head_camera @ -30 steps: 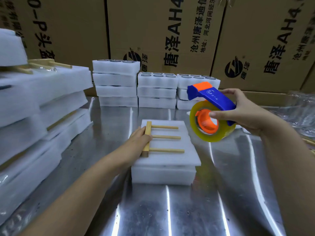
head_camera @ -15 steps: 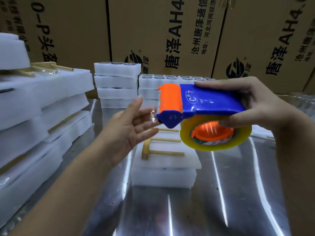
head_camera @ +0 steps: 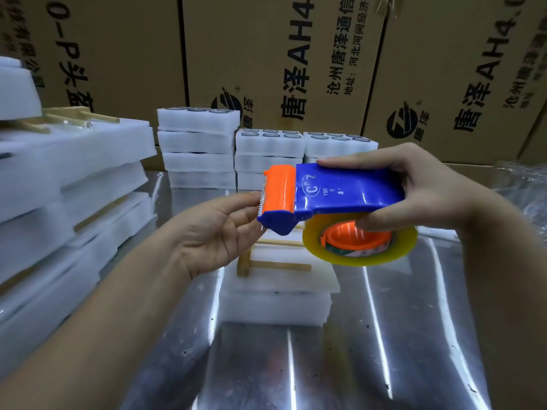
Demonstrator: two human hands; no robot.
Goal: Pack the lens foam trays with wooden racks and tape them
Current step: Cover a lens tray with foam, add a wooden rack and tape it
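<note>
My right hand (head_camera: 414, 187) grips a blue and orange tape dispenser (head_camera: 340, 192) carrying a yellowish roll of clear tape (head_camera: 358, 257), held in the air above the table. My left hand (head_camera: 213, 232) reaches its orange cutter end, thumb and fingertips pinching at the tape's loose end by the serrated blade; the fingertips are partly hidden behind the head. Below them a wooden rack (head_camera: 266, 264) lies flat on a white foam tray stack (head_camera: 275, 303) in the middle of the metal table (head_camera: 325, 365).
Stacks of white foam trays with round lenses (head_camera: 198, 143) stand at the back. Taller packed foam bundles with wooden racks (head_camera: 74, 179) fill the left side. Printed cardboard boxes (head_camera: 281, 54) form a wall behind. Crumpled clear plastic (head_camera: 527, 184) lies at the right.
My left hand left the wooden rack, rose, and closed in on the dispenser's cutter end. My right hand brought the dispenser up and leftward, turning it level.
</note>
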